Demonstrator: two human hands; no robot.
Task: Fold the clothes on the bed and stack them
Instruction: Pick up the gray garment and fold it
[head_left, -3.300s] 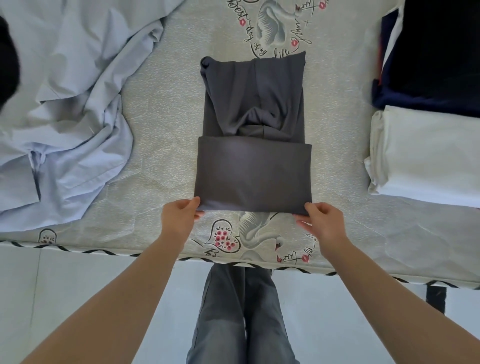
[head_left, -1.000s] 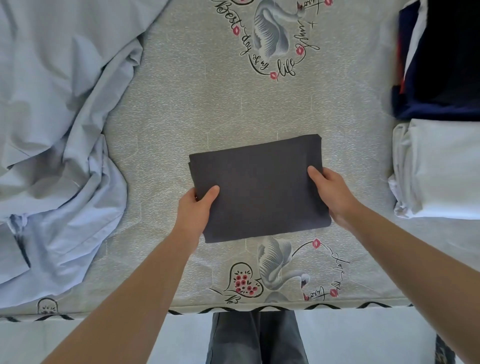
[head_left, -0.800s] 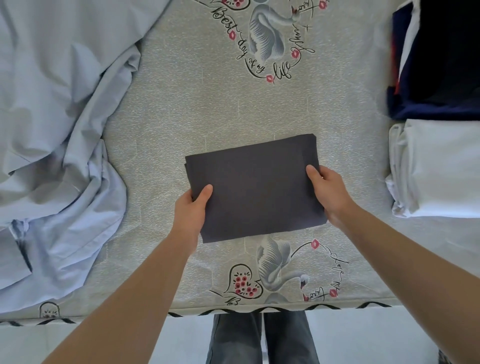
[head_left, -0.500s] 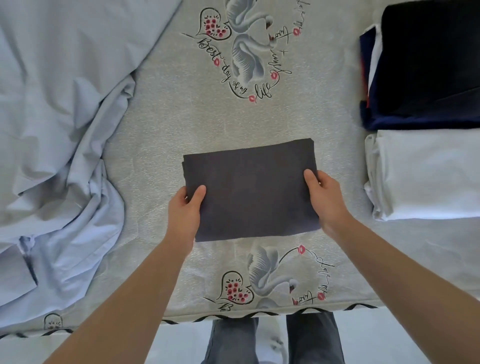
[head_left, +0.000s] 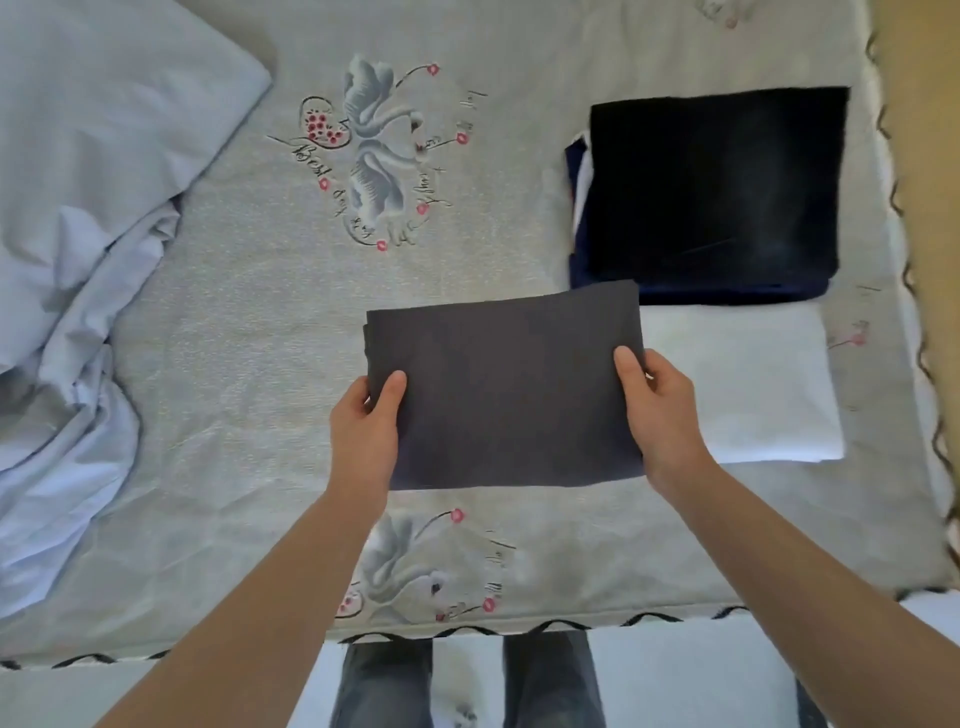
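Head view: both hands (head_left: 363, 434) (head_left: 657, 413) grip a flat, matte grey folded rectangle (head_left: 506, 389).

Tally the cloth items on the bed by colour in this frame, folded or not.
Dark grey, folded, held by left hand and right hand: 1
White, folded: 1
Black or navy, folded stack; layers cannot be separated: counted as 1
Light blue, unfolded heap: counted as 1
Total: 4

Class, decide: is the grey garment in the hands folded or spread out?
Folded: the grey garment is a compact rectangle with layered edges, gripped by left hand and right hand.
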